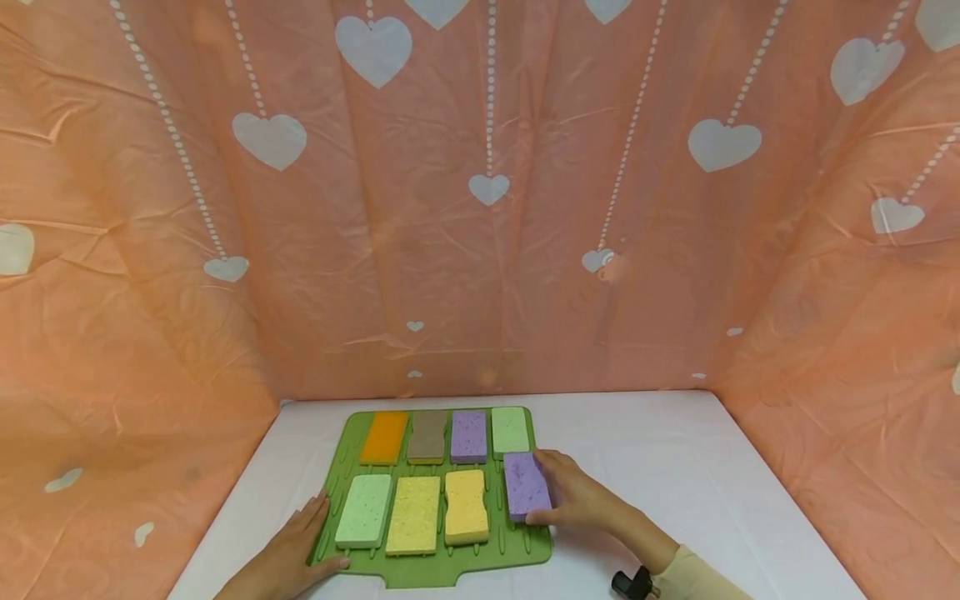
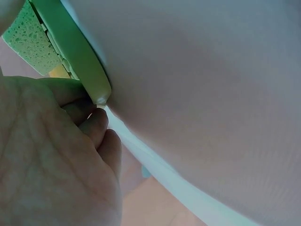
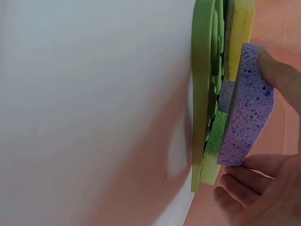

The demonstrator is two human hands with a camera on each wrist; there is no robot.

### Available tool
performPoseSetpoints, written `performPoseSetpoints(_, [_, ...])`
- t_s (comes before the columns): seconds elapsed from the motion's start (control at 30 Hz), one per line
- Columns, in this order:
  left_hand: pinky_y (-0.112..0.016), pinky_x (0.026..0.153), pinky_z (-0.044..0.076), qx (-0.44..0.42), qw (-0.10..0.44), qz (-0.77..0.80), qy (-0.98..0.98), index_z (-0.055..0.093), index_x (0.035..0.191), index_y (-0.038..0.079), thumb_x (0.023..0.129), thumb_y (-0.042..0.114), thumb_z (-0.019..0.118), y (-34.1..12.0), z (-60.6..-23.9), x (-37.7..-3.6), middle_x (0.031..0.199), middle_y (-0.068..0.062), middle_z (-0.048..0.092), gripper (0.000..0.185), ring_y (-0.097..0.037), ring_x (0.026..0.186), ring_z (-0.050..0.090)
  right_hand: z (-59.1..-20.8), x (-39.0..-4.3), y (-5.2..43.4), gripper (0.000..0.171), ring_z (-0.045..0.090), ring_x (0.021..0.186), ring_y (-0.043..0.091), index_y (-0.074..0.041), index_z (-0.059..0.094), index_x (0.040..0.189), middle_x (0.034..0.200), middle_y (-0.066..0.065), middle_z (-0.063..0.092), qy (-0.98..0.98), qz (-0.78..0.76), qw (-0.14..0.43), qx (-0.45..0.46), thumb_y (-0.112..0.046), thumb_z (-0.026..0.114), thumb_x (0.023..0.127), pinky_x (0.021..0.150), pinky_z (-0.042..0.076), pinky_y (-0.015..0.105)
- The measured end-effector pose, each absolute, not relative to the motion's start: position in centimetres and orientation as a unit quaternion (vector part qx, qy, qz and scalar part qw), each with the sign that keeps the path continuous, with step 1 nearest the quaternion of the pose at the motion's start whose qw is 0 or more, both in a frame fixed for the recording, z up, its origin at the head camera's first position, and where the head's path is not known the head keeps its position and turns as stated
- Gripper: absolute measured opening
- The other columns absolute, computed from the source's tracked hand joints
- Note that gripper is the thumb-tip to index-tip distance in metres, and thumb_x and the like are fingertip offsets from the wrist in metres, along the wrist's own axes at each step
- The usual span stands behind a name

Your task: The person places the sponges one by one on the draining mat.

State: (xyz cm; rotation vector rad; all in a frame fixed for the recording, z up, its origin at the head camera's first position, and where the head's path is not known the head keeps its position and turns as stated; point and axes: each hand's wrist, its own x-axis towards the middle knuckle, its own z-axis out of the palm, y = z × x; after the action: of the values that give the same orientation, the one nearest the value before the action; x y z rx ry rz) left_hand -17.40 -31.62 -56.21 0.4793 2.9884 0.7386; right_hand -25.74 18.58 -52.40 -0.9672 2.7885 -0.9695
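My right hand (image 1: 573,492) grips a purple sponge (image 1: 527,486) by its ends, thumb at one and fingers at the other. In the right wrist view this sponge (image 3: 249,108) is tilted and raised off the ridged green tray (image 3: 201,94). At the tray's left edge, my left hand (image 1: 288,550) holds the green tray (image 1: 420,573), its thumb at the front. The left wrist view shows the fingers bent against the tray's rim (image 2: 89,70). Nearest the left hand on the tray lies a mint green sponge (image 1: 364,511), with a yellow sponge (image 1: 413,515) and a waisted yellow sponge (image 1: 466,507) beside it.
Along the tray's back row lie an orange sponge (image 1: 384,438), a brown-topped sponge (image 1: 427,436), another purple sponge (image 1: 468,436) and a pale green sponge (image 1: 510,431). The tray rests on a white table (image 1: 660,467). An orange curtain (image 1: 480,275) with hearts encloses the back and sides.
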Motion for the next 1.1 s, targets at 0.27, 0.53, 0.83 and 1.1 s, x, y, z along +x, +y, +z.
performPoseSetpoints(0.27, [-0.024,0.13,0.007,0.139,0.017,0.245,0.959,0.035,0.157,-0.018,0.093,0.059,0.077,-31.7,-56.5,-17.5,0.165,-0.039,0.031,0.109,-0.061,0.148,0.032,-52.5,-25.3,17.9,0.114,0.042,0.148,0.051,0.018,0.036,0.157,0.159,0.035,0.044,0.898,-0.302,0.01,-0.321,-0.045,0.094,0.082,0.121,0.036,0.066])
performPoseSetpoints(0.53, [-0.068,0.124,0.029,0.139,0.045,0.242,0.959,0.031,0.156,-0.022,0.094,0.051,0.08,-31.1,-55.1,-17.2,0.167,-0.041,0.026,0.108,-0.063,0.149,0.031,-52.8,-24.7,17.4,0.117,0.041,0.149,0.049,0.015,0.033,0.16,0.161,0.034,0.042,0.898,-0.301,0.034,-0.318,-0.05,0.092,0.083,0.119,0.039,0.066])
performPoseSetpoints(0.83, [-0.039,0.132,0.022,0.141,0.014,0.224,0.964,0.037,0.155,-0.019,0.094,0.055,0.079,-31.2,-55.9,-17.2,0.163,-0.04,0.034,0.105,-0.055,0.151,0.034,-53.0,-24.1,16.7,0.117,0.041,0.15,0.048,0.013,0.036,0.16,0.163,0.033,0.04,0.906,-0.292,0.043,-0.303,-0.053,0.092,0.082,0.118,0.04,0.066])
performPoseSetpoints(1.1, [-0.026,0.131,0.014,0.154,-0.01,0.225,0.962,0.037,0.155,-0.019,0.095,0.057,0.076,-31.8,-56.8,-17.4,0.164,-0.038,0.035,0.104,-0.045,0.156,0.03,-52.9,-23.7,16.2,0.118,0.041,0.15,0.048,0.013,0.036,0.16,0.162,0.034,0.039,0.915,-0.272,0.033,-0.297,-0.05,0.095,0.079,0.119,0.04,0.064])
